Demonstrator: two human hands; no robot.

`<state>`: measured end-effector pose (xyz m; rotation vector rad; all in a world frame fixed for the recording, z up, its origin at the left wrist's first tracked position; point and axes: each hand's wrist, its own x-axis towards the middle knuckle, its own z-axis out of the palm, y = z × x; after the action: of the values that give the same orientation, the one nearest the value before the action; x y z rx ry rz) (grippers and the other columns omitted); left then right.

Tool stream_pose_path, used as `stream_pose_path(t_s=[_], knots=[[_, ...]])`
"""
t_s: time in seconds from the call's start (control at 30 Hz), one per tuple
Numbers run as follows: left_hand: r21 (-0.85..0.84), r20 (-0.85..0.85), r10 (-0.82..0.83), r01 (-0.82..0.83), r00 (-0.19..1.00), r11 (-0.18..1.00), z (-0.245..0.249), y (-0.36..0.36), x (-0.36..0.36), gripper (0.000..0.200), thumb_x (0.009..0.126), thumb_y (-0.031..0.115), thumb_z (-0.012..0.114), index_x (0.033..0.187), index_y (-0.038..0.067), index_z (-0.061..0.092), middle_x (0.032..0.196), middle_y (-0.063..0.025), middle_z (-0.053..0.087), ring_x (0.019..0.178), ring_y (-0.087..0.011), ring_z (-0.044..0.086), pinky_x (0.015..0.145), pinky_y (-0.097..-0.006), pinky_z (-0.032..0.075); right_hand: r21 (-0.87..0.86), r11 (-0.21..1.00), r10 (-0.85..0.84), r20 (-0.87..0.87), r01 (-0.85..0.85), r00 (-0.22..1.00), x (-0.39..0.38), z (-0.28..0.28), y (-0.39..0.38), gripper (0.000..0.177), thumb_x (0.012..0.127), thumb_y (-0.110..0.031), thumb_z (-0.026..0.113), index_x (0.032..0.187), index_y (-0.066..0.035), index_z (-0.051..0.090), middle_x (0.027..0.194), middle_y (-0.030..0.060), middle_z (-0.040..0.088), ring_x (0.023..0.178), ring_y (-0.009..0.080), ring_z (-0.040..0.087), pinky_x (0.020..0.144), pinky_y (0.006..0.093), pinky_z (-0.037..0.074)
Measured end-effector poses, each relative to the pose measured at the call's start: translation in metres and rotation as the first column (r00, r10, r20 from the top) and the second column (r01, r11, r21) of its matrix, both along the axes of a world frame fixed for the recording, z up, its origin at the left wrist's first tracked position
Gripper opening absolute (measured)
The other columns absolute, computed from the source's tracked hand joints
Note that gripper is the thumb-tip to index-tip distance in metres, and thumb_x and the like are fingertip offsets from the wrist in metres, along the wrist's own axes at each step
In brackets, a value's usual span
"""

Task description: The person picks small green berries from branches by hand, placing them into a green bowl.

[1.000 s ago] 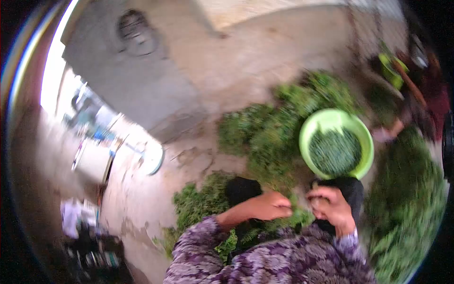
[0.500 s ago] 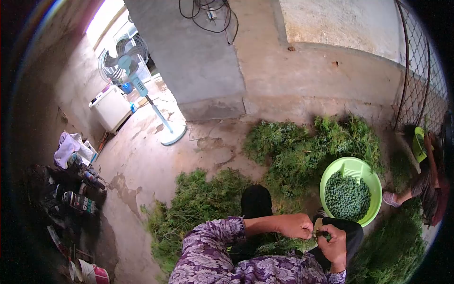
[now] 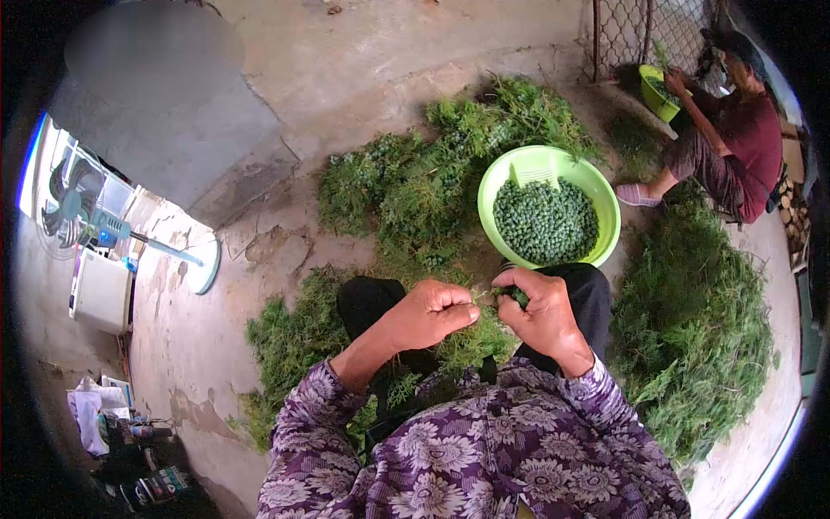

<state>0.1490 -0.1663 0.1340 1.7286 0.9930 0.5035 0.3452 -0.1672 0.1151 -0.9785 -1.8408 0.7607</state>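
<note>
My left hand is closed in a pinch over my lap, with a thin bit of evergreen sprig at its fingertips. Close beside it, my right hand curls around several green berries. Beneath both hands, a feathery evergreen branch lies across my lap. Just beyond my right knee stands a light green basin with a ridged washboard part. Small round green berries fill much of it.
Cut evergreen branches lie behind the basin, with another heap at right. A co-worker sits at upper right, holding greenery over a yellow-green basin. A standing fan and a white appliance are at left.
My view has swung right, bringing the co-worker and the right-hand heap more fully into sight. My hands have moved slightly apart, and the right one still holds berries.
</note>
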Motion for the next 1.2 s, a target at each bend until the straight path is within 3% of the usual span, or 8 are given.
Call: stream_pose_path(t_s=[0.1,0.23,0.27,0.53,0.6,0.67,0.83,1.2], knots=[[-0.007,-0.003,-0.059,0.059,0.998,0.998,0.028,-0.008,-0.006,0.012,0.081,0.012,0.054,0.073,0.003,0.055,0.051,0.0035,0.042,0.048,-0.0053,0.036,0.044,-0.0237,0.029,-0.11,0.979,-0.173,-0.03,0.169,0.984,0.019,-0.022,0.015,0.014,0.07,-0.004,0.056,0.083,0.001,0.057,0.063,0.0088,0.056,0.051,0.0143,0.054,0.047,0.0256,0.043],[-0.48,0.56,0.574,-0.33,0.598,0.813,0.04,-0.016,-0.03,0.021,0.082,0.022,0.052,0.082,0.002,0.056,0.057,0.0021,0.046,0.05,-0.0091,0.042,0.044,-0.027,0.032,-0.521,0.851,-0.335,-0.433,0.071,0.837,0.063,-0.018,0.027,0.009,0.079,-0.009,0.053,0.085,-0.003,0.057,0.062,-0.0008,0.052,0.045,0.0053,0.044,0.04,0.0185,0.034],[-0.348,0.834,0.299,0.022,0.463,0.937,0.014,-0.001,-0.051,0.028,0.082,0.03,0.051,0.088,0.003,0.054,0.056,0.0038,0.042,0.046,-0.0073,0.035,0.047,-0.0243,0.03,-0.476,0.872,-0.352,-0.451,0.113,0.82,0.065,-0.01,0.029,0.01,0.08,-0.011,0.053,0.085,-0.003,0.056,0.063,-0.0009,0.052,0.046,0.0053,0.043,0.04,0.0184,0.034],[-0.194,0.971,0.185,0.046,0.15,0.98,0.024,0.023,-0.067,0.029,0.078,0.031,0.055,0.091,0.005,0.049,0.058,0.0044,0.041,0.047,-0.0057,0.034,0.053,-0.0228,0.03,0.075,0.797,-0.578,-0.189,0.599,0.794,0.111,-0.038,0.143,0.033,0.078,-0.024,0.057,0.099,0.003,0.055,0.081,0.0109,0.058,0.065,0.0124,0.053,0.056,0.0229,0.042],[-0.164,0.98,0.158,0.039,0.122,0.986,0.025,0.024,-0.069,0.03,0.078,0.03,0.055,0.092,0.005,0.049,0.059,0.0041,0.042,0.047,-0.0062,0.035,0.054,-0.0232,0.031,0.592,0.567,-0.798,0.222,0.573,0.56,0.136,-0.073,0.177,0.035,0.078,-0.023,0.058,0.103,0.003,0.055,0.086,0.0112,0.059,0.075,0.0124,0.052,0.063,0.0227,0.041],[-0.157,0.982,0.154,0.014,0.113,0.988,0.024,0.025,-0.075,0.031,0.079,0.03,0.054,0.096,0.004,0.049,0.061,0.0028,0.043,0.048,-0.0079,0.036,0.055,-0.0249,0.031,0.133,0.766,-0.638,0.034,0.629,0.77,0.145,-0.085,0.179,0.035,0.078,-0.022,0.059,0.102,0.003,0.056,0.085,0.0098,0.059,0.076,0.0125,0.052,0.064,0.0234,0.041],[-0.203,0.972,0.198,0.031,0.125,0.979,0.018,0.03,-0.08,0.03,0.082,0.029,0.052,0.098,0.003,0.052,0.061,0.0008,0.045,0.048,-0.0095,0.037,0.056,-0.0262,0.032,-0.699,0.707,-0.652,-0.589,0.103,0.477,0.133,-0.094,0.139,0.016,0.082,-0.017,0.055,0.085,-0.002,0.056,0.073,0.0039,0.054,0.053,0.0113,0.046,0.046,0.023,0.037],[-0.466,0.879,0.474,-0.114,0.053,0.877,-0.002,0.071,-0.064,0.024,0.085,0.025,0.043,0.08,0.005,0.054,0.046,0.0008,0.04,0.038,-0.0116,0.033,0.048,-0.0282,0.031,-0.352,0.779,-0.423,-0.906,-0.519,-0.02,0.139,-0.168,0.098,0.012,0.088,-0.014,0.046,0.088,-0.002,0.049,0.071,0.0021,0.05,0.058,0.0089,0.043,0.052,0.0218,0.038]])
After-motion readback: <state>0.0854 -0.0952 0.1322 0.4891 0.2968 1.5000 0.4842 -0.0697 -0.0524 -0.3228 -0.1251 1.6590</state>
